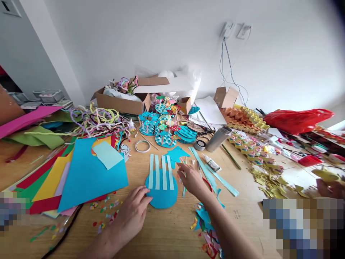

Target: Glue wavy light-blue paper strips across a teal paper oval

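Observation:
A blue rounded paper shape (pixel 163 199) lies flat on the table in front of me. Four would be too exact for its pale green paper strips (pixel 157 176); several stand side by side across it, their far ends reaching past its edge. My left hand (pixel 136 207) rests at the shape's left side, fingertips touching its edge, fingers loosely apart. Just right of the shape, my right hand (pixel 190 180) hovers with bent, separated fingers and nothing visible in them. Beyond its fingertips is a blue paper offcut (pixel 176 154). Red-handled scissors (pixel 208 184) are partly hidden under my right forearm.
Coloured paper sheets (pixel 94 176) are stacked left. Long pale strips (pixel 223 180) and a glue bottle (pixel 212 163) lie right. Behind are a tape roll (pixel 142 146), finished blue paper crafts (pixel 165 138) and a metal flask (pixel 219 138). Another person's hand (pixel 330 187) shows far right.

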`<state>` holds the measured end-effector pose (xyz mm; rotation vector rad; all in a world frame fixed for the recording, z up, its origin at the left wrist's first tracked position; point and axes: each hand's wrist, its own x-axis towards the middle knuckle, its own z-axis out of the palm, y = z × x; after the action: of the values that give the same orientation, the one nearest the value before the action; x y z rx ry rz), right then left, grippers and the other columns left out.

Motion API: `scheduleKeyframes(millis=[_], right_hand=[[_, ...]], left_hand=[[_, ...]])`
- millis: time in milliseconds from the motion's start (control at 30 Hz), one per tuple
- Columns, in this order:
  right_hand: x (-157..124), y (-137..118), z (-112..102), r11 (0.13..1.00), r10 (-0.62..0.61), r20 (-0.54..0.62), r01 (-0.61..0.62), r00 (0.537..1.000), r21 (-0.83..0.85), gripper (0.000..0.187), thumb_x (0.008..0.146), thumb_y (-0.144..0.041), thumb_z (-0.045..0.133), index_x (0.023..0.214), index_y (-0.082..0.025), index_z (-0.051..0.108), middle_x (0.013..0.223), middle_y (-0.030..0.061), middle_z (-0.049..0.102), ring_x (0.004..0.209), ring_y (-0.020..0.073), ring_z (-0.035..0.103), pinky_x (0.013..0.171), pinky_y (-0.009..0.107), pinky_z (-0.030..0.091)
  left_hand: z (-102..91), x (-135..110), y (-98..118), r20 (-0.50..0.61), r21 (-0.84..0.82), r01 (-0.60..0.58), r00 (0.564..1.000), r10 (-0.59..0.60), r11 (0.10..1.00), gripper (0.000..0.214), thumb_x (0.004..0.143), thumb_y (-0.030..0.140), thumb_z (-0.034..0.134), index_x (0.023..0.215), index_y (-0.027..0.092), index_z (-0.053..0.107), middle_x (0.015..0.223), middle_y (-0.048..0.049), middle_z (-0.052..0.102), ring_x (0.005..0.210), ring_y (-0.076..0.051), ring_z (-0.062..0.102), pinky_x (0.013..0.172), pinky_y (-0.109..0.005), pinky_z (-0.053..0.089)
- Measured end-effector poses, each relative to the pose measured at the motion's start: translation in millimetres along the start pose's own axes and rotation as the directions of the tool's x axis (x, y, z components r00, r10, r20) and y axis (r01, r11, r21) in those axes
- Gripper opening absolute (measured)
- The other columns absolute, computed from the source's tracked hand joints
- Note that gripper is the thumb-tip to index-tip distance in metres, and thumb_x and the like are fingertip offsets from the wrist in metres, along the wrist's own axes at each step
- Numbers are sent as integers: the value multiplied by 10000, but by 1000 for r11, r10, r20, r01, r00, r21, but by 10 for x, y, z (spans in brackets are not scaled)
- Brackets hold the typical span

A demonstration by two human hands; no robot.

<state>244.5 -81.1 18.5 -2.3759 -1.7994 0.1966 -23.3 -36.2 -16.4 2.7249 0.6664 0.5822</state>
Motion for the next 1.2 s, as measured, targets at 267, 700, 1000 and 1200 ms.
scheduleKeyframes(millis=[267, 700, 1000, 1200], right_hand=[[268, -483, 140, 985, 151, -5, -151, 989, -87, 325, 950, -369, 434, 1100, -125, 585, 1009, 164, 663, 997, 291, 612, 810, 357, 417], [521, -1050, 331, 968, 236, -77, -241, 969, -67, 764, 771, -677, 561, 1274, -109, 477, 1076, 193, 608, 1006, 326, 563, 820, 422, 423], [571, -1024, 365, 966, 258, -39, -257, 965, 36, 247, 845, -178, 528, 1084, -124, 561, 1063, 149, 629, 1035, 269, 569, 844, 349, 405], [620, -880, 293, 953, 274, 0, -272, 962, 131, 307, 783, -38, 471, 1061, -119, 576, 1029, 147, 666, 976, 249, 618, 768, 298, 413]], left_hand=[[43, -63, 63, -21, 23, -11, 1000, 11, 1000, 452, 769, -10, 401, 1068, 218, 653, 1165, -80, 602, 1129, -235, 535, 943, -399, 517], [187, -122, -17, -21, -20, -28, 999, 27, 999, 576, 702, -32, 424, 1146, 264, 640, 1209, -40, 612, 1157, -231, 519, 992, -394, 481], [251, -145, -108, -25, 94, -117, 992, 120, 989, 591, 667, -35, 425, 1155, 227, 632, 1203, -66, 615, 1113, -245, 548, 945, -389, 508], [281, -157, -166, -44, 160, -175, 982, 184, 971, 577, 664, -24, 426, 1141, 228, 627, 1194, -59, 621, 1092, -232, 561, 911, -369, 530]])
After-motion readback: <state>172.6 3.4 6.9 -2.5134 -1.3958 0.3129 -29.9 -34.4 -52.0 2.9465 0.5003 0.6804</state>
